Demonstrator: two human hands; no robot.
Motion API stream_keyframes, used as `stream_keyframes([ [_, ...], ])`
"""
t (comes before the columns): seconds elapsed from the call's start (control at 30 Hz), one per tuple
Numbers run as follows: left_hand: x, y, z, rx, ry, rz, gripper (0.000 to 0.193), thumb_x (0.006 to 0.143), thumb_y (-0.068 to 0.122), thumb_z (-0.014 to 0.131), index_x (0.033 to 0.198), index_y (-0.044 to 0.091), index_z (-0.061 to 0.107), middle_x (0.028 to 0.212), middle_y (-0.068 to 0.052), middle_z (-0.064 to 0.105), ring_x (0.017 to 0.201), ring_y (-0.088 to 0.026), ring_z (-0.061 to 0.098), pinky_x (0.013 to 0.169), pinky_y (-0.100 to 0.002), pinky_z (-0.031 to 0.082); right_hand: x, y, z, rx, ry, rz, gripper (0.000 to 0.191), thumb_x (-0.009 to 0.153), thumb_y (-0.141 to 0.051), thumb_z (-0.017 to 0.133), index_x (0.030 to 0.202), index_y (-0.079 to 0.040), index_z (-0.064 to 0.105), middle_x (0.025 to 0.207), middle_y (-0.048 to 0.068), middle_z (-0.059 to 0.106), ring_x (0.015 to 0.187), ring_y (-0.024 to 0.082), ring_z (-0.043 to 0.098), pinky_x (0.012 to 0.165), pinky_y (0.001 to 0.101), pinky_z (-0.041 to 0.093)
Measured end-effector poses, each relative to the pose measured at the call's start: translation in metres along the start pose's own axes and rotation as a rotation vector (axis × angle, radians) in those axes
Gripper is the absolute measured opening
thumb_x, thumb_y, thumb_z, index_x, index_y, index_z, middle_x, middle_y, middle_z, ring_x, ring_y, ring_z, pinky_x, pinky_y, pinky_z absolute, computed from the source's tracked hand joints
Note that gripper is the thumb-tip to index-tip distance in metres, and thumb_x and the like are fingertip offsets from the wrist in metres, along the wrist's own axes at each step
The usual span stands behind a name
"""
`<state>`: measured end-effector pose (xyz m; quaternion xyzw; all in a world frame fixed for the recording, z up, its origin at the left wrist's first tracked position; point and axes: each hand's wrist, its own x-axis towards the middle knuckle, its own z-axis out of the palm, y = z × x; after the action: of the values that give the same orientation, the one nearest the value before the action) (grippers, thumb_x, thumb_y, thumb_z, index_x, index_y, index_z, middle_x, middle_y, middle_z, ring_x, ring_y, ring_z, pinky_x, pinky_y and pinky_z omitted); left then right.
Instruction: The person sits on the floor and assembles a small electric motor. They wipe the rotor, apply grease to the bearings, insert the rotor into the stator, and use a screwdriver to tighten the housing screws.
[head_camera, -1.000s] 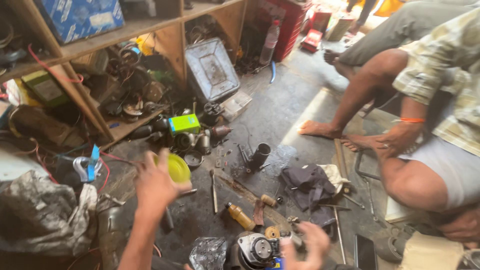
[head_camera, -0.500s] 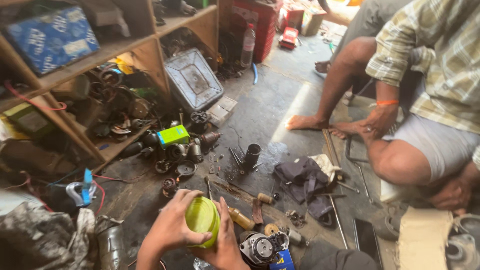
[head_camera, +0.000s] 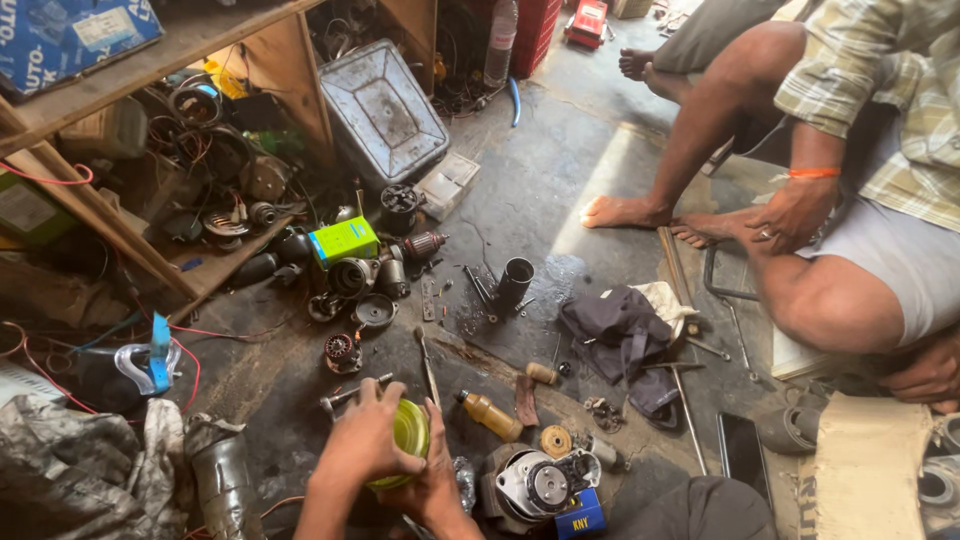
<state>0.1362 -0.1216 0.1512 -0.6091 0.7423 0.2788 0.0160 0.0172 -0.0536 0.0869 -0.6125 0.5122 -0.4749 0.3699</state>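
Observation:
My left hand (head_camera: 362, 442) grips a small round yellow-green tub (head_camera: 411, 432) from the left, low in the view above the oily floor. From below and to the right, my right hand (head_camera: 437, 492) cups the same tub. Just right of my hands a grey motor housing (head_camera: 540, 485) lies on the floor, with a small blue box (head_camera: 581, 517) against it. A small yellow bottle (head_camera: 490, 413) lies above the housing.
Wooden shelves (head_camera: 130, 235) on the left are crammed with wires and parts. A green box (head_camera: 343, 240), a metal cylinder (head_camera: 515, 282), a dark rag (head_camera: 620, 335) and loose tools lie mid-floor. Another person (head_camera: 850, 230) sits at the right, near a phone (head_camera: 742, 447). A metal tray (head_camera: 385, 110) leans at the back.
My left hand reached to the tub on the floor, picked it up and brought it closer. My right hand has joined it on the tub.

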Motion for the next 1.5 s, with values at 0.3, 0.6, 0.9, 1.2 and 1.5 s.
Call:
stream_keyframes([
  [0.3,0.01,0.015,0.028,0.274,0.106,0.029,0.104,0.046,0.052,0.097,0.127,0.014,0.044,0.128,-0.016,0.043,0.125,-0.037,0.048,0.092,-0.051,0.054,0.004,-0.013,-0.002,0.009,0.003,-0.068,0.132,0.052,-0.026,0.104,0.157,-0.014,0.024,0.152,0.008,0.049,0.139,0.024,0.053,0.121,0.0377,0.036],
  [0.6,-0.025,0.052,0.001,0.268,0.301,0.056,0.104,0.048,0.048,0.097,0.135,0.019,0.047,0.13,-0.015,0.043,0.118,-0.034,0.048,0.09,-0.051,0.051,0.019,-0.034,-0.003,0.229,0.229,0.071,0.098,0.078,-0.027,0.091,0.153,-0.008,0.03,0.143,0.008,0.064,0.129,0.024,0.063,0.113,0.0398,0.048],
  [0.9,-0.02,-0.078,-0.01,-1.447,0.797,-0.055,0.073,0.087,0.055,0.064,0.146,0.018,0.044,0.139,-0.009,0.054,0.118,-0.024,0.056,0.091,-0.037,0.051,-0.018,-0.004,-0.005,0.07,0.252,0.214,0.118,0.066,-0.019,0.093,0.155,-0.005,0.017,0.137,0.019,0.062,0.124,0.029,0.063,0.106,0.0414,0.05],
  [1.2,-0.008,-0.111,-0.022,-0.905,1.304,-0.483,0.036,0.087,0.026,0.064,0.115,0.004,0.063,0.111,-0.013,0.068,0.102,-0.028,0.065,0.087,-0.041,0.055,-0.088,-0.012,-0.025,0.068,0.076,0.233,0.106,0.073,-0.005,0.081,0.155,0.0,0.013,0.15,0.023,0.041,0.137,0.029,0.047,0.109,0.0429,0.042],
  [1.5,0.031,-0.049,0.039,-0.848,0.345,0.09,0.037,0.088,0.038,0.074,0.102,0.004,0.076,0.094,-0.008,0.075,0.087,-0.018,0.07,0.08,-0.035,0.055,-0.007,-0.041,-0.102,-0.616,-0.519,-0.097,0.075,0.075,-0.017,0.079,0.142,-0.006,0.047,0.125,0.009,0.071,0.117,0.032,0.059,0.106,0.0442,0.044],
])
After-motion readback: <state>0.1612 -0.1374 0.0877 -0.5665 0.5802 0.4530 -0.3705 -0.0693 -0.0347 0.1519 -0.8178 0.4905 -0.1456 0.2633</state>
